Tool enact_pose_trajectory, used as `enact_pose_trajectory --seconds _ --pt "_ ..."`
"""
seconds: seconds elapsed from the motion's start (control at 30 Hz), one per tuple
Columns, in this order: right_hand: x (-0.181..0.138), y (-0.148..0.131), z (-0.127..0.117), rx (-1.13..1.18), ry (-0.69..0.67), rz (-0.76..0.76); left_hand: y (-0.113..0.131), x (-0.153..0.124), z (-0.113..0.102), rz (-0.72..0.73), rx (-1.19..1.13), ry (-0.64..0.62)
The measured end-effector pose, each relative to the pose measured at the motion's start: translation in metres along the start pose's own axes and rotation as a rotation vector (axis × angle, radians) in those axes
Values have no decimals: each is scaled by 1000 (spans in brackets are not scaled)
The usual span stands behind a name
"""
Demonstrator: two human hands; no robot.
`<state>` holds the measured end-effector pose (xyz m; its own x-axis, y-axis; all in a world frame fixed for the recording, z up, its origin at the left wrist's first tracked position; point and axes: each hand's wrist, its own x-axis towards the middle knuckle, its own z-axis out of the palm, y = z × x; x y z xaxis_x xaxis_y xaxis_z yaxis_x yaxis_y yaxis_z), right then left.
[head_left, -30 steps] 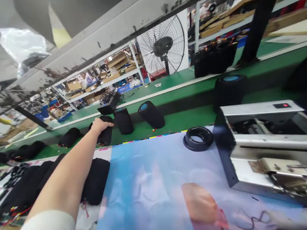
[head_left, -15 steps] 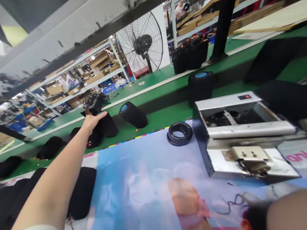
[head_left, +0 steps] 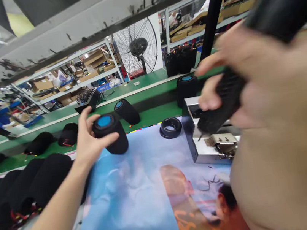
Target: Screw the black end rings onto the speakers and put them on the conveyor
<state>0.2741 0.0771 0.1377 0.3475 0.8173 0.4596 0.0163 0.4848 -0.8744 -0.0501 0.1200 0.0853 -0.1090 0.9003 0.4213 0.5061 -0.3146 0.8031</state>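
Observation:
My left hand (head_left: 86,146) grips a black cylindrical speaker (head_left: 115,139) with a blue round end, held at the far left corner of the printed poster sheet (head_left: 125,196). Blurred and close to the camera, my right hand (head_left: 269,78) is wrapped around a black electric screwdriver (head_left: 226,98), its thin bit pointing down to the left. Below the tool stands a silver metal machine (head_left: 202,150), partly hidden by my right arm. A black ring (head_left: 170,127) lies on the sheet left of the machine.
More black speakers stand on the green bench, one leaning (head_left: 127,112) and one upright (head_left: 186,89). Several black cylinders with red wires (head_left: 45,181) lie at the left. A metal beam (head_left: 85,25) crosses overhead; a large fan (head_left: 138,47) stands behind the bench.
My left hand has drawn the speaker from the green bench toward me, over the sheet. My right hand has risen into view with the electric screwdriver.

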Motion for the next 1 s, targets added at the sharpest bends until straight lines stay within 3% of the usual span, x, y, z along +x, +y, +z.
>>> enact_pose_trajectory --seconds 0.03,0.13,0.27,0.43,0.57,0.9,1.0 --pt "-2 3 12 -53 -16 15 -1 -24 4 15 -56 -43" --pt "-8 22 40 -389 -304 270 -13 -90 24 -48 -165 -116" --pt "-18 57 61 -817 -559 527 -33 -140 50 -78 -267 -166" --pt "-24 100 78 -1033 -672 687 -40 -147 64 -89 -409 -156" --pt "-26 115 84 -1098 -718 740 -39 -148 64 -177 -428 -190" --pt "-74 96 71 -1071 -935 584 -22 -172 54 -181 -534 -256" --pt "-78 79 68 -1023 -928 563 -22 -172 51 -193 -488 -286"
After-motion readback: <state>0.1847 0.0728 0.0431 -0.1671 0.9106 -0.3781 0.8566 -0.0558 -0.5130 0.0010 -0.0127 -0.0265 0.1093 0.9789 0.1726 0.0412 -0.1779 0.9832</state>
